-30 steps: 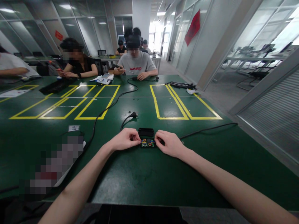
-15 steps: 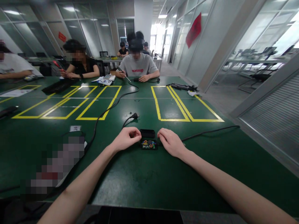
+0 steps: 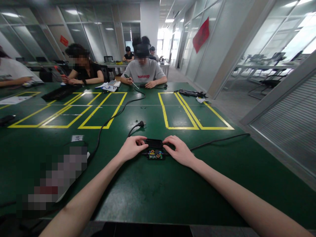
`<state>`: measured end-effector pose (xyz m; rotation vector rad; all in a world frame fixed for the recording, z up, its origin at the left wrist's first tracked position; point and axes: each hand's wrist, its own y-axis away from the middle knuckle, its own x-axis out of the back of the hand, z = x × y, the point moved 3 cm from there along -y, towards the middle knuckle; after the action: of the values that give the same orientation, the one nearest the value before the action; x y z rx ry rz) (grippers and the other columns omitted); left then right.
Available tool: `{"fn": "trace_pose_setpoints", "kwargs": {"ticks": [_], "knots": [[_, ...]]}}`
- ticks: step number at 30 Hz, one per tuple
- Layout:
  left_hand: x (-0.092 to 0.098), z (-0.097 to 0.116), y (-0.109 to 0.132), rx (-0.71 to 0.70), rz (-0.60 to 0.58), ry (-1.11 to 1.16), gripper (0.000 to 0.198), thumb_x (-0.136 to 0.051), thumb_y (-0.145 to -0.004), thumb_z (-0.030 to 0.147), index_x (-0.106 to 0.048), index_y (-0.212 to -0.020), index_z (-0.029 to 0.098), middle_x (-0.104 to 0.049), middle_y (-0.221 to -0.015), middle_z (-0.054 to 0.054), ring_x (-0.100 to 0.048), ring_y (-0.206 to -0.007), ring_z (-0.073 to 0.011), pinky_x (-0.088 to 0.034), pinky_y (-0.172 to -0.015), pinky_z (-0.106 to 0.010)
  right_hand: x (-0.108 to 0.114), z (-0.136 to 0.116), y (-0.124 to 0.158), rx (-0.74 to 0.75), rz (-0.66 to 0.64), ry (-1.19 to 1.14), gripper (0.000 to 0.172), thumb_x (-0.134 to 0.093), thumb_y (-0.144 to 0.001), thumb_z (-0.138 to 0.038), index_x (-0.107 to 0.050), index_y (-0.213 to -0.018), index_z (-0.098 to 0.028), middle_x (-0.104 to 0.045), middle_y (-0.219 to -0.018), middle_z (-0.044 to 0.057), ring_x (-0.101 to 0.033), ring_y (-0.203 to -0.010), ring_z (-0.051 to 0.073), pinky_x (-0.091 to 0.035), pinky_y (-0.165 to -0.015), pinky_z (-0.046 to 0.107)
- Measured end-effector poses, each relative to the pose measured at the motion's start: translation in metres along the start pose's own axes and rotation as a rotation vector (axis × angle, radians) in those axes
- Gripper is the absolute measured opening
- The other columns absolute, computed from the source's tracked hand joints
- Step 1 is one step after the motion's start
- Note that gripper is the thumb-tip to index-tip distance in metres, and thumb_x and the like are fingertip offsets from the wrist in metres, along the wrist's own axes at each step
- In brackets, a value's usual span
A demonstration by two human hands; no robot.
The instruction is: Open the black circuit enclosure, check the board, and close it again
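Between my hands, a black plastic cover [image 3: 154, 144] shows its hollow inside. My left hand [image 3: 133, 147] grips its left end between thumb and fingers, and my right hand [image 3: 179, 150] has the right end in its fingertips. Just below the cover, on the green table, lies an open black case with a circuit board [image 3: 155, 154] carrying two copper-coloured ring coils. A black cord runs into the case on each side, partly hidden by my hands. Behind my left hand lies a black power plug [image 3: 141, 124] on its cord.
Yellow tape [image 3: 182, 128] marks boxes on the green table [image 3: 138, 194]. A blurred-out item [image 3: 59, 174] lies at the left. One long black cable [image 3: 99, 136] crosses the table; another [image 3: 222, 139] runs right. Across the table, a person in a grey shirt holds a screwdriver [image 3: 130, 79].
My right fingers have closed on the cover's right end, where there was a gap before. The cover sits slightly nearer the board and looks more raised. The view has shifted a little.
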<state>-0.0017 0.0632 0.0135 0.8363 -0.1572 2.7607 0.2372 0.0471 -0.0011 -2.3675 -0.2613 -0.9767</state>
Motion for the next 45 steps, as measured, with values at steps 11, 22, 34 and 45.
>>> {"fn": "trace_pose_setpoints", "kwargs": {"ticks": [11, 22, 34, 45], "knots": [[0.002, 0.004, 0.001, 0.159, -0.051, 0.163, 0.025, -0.077, -0.069, 0.027, -0.076, -0.090, 0.015, -0.078, -0.076, -0.004, -0.074, -0.076, -0.0207, -0.055, -0.074, -0.028, 0.002, 0.002, 0.000, -0.268, -0.023, -0.410, 0.021, -0.073, -0.082, -0.039, -0.071, -0.088, -0.020, -0.077, -0.083, 0.004, -0.073, -0.076, 0.020, -0.059, -0.072, 0.033], [0.001, 0.006, 0.002, 0.076, -0.089, 0.292, 0.016, -0.076, -0.066, 0.023, -0.067, -0.077, 0.016, -0.071, -0.066, 0.000, -0.068, -0.064, -0.0147, -0.054, -0.065, -0.025, -0.001, 0.006, 0.000, -0.378, -0.045, -0.642, 0.033, -0.084, -0.073, -0.046, -0.067, -0.084, -0.020, -0.076, -0.076, 0.003, -0.076, -0.073, 0.020, -0.062, -0.070, 0.034], [0.002, 0.004, 0.003, 0.069, -0.174, 0.321, 0.017, -0.075, -0.065, 0.024, -0.063, -0.074, 0.016, -0.066, -0.065, 0.002, -0.062, -0.061, -0.0111, -0.046, -0.060, -0.021, 0.000, 0.002, 0.002, -0.292, -0.087, -0.608, 0.021, -0.078, -0.077, -0.035, -0.065, -0.084, -0.019, -0.079, -0.096, 0.007, -0.076, -0.081, 0.019, -0.064, -0.078, 0.036], [0.008, 0.008, 0.006, 0.066, -0.274, 0.304, 0.015, -0.075, -0.064, 0.023, -0.066, -0.074, 0.016, -0.072, -0.073, -0.001, -0.066, -0.068, -0.0135, -0.049, -0.066, -0.023, 0.011, -0.017, 0.003, -0.121, -0.114, -0.466, 0.015, -0.073, -0.084, -0.033, -0.066, -0.081, -0.020, -0.079, -0.103, 0.008, -0.075, -0.084, 0.019, -0.064, -0.082, 0.039]]}}
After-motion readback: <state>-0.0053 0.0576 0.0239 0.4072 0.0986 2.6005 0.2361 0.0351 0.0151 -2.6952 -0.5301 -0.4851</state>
